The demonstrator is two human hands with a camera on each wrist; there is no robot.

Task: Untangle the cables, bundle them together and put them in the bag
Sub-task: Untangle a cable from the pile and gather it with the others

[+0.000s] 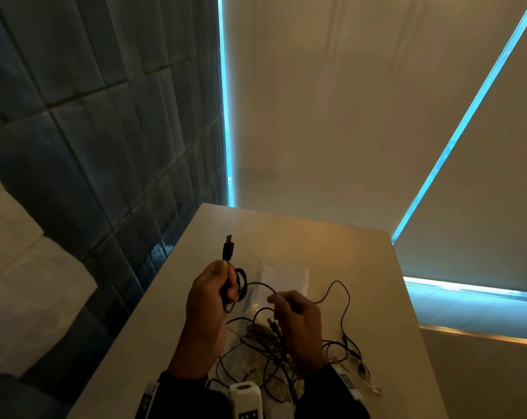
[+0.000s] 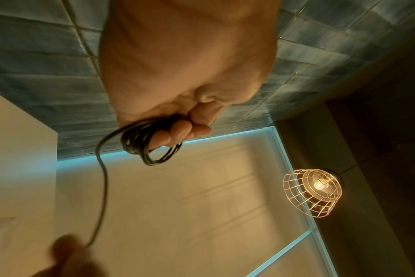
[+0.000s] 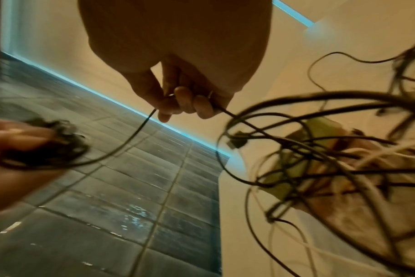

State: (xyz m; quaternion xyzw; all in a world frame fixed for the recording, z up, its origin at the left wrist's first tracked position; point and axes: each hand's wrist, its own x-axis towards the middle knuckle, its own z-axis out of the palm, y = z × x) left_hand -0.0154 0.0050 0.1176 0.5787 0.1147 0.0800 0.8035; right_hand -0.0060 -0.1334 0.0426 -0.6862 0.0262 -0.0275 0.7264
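My left hand point(image 1: 217, 290) grips a small coil of black cable point(image 1: 239, 287) above the table, and the cable's USB plug point(image 1: 228, 248) sticks up past the thumb. In the left wrist view the coil point(image 2: 147, 144) is looped round the curled fingers point(image 2: 183, 131). The same cable runs rightwards to my right hand point(image 1: 289, 309), which pinches the strand point(image 3: 140, 129) between thumb and fingers point(image 3: 183, 103). Below both hands a tangle of black and white cables point(image 1: 286, 355) lies on the table. A clear plastic bag point(image 1: 283, 278) lies flat just beyond the hands.
The beige table point(image 1: 332, 252) stands against a dark tiled wall point(image 1: 90, 116) on the left, its left edge close to my left hand. A white device point(image 1: 245, 400) sits at the near edge. A wire-cage lamp point(image 2: 313, 193) hangs overhead.
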